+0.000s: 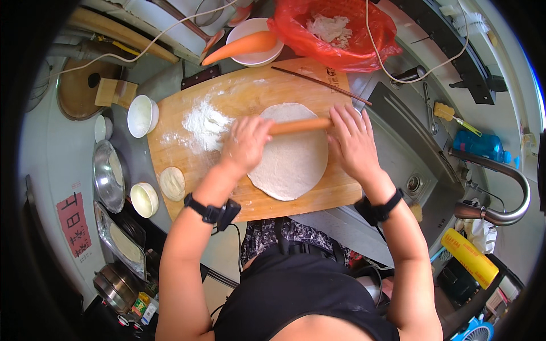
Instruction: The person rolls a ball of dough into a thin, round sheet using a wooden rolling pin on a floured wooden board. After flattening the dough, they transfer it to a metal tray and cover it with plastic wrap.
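A wooden rolling pin lies across the upper part of a flat, roughly oval sheet of dough on a wooden board. My left hand rests on the pin's left end, slightly blurred. Over its right end is my right hand, fingers extended; the pin's tip is hidden under it. Loose white flour is heaped beside my left hand. A small round piece of dough sits at the board's lower left corner. Near the far right edge lies a thin dark stick.
Left of the board stand white bowls, a metal bowl and a tray with dough. Beyond it are a bowl with an orange scoop, a cleaver handle and a red plastic bag. A sink with a faucet adjoins on the right.
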`<state>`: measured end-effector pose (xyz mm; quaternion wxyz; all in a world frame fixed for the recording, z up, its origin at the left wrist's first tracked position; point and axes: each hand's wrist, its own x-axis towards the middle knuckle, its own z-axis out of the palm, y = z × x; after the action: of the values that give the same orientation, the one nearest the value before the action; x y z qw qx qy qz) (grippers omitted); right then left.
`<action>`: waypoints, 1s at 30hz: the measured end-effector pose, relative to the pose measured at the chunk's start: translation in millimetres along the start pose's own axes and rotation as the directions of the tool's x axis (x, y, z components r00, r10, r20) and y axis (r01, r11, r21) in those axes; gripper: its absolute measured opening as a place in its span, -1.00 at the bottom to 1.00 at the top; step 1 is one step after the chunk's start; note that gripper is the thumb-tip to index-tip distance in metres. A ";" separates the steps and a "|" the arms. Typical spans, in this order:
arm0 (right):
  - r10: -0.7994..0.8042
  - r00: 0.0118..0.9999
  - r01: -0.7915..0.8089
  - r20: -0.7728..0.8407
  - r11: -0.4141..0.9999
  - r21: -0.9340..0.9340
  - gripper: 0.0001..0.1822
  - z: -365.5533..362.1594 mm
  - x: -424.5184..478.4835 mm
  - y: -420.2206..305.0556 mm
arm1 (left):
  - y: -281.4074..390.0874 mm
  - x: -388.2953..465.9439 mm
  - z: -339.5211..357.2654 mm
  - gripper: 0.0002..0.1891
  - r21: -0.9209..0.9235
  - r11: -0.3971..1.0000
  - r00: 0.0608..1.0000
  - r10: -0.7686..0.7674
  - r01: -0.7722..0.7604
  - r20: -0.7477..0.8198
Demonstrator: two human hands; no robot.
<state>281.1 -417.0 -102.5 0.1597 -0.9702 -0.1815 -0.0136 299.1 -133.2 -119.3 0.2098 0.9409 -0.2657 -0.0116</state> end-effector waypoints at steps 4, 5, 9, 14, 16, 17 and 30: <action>-0.019 0.996 0.018 0.091 1.000 0.009 -0.31 13.6 -44.8 -4.3 | 27.6 -25.6 17.4 -0.31 0.162 0.987 0.993 0.002 -0.021 0.120; -0.016 0.995 0.014 0.099 1.000 0.014 -0.30 21.8 -49.9 -3.1 | 27.1 -23.7 21.0 -0.30 0.186 0.982 0.994 -0.013 -0.007 0.106; 0.087 0.994 -0.093 -0.072 0.992 -0.084 -0.28 34.4 -7.0 11.5 | 11.4 18.6 27.2 -0.31 0.271 0.963 0.999 -0.015 0.005 0.033; 0.213 0.936 -0.230 -0.281 0.973 -0.028 -0.43 50.9 52.8 30.7 | -13.8 74.3 24.5 -0.50 0.253 0.961 0.989 -0.077 0.107 -0.124; 0.266 0.898 -0.257 -0.351 0.964 0.072 -0.55 53.1 57.2 33.4 | -9.8 76.0 22.2 -0.58 0.242 0.962 0.981 -0.083 0.124 -0.173; 0.235 0.914 -0.209 -0.331 0.971 0.112 -0.56 51.4 51.5 34.2 | -8.2 75.0 21.4 -0.62 0.237 0.962 0.977 -0.086 0.133 -0.198; 0.100 0.993 -0.090 -0.056 0.983 0.157 -0.63 4.8 -11.6 16.4 | -3.5 22.0 1.8 -0.54 0.127 0.992 0.999 0.016 -0.011 -0.040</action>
<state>275.9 -434.0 -113.0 0.2404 -0.9616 -0.1301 -0.0227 319.4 -142.3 -120.4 0.1551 0.9505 -0.2680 0.0259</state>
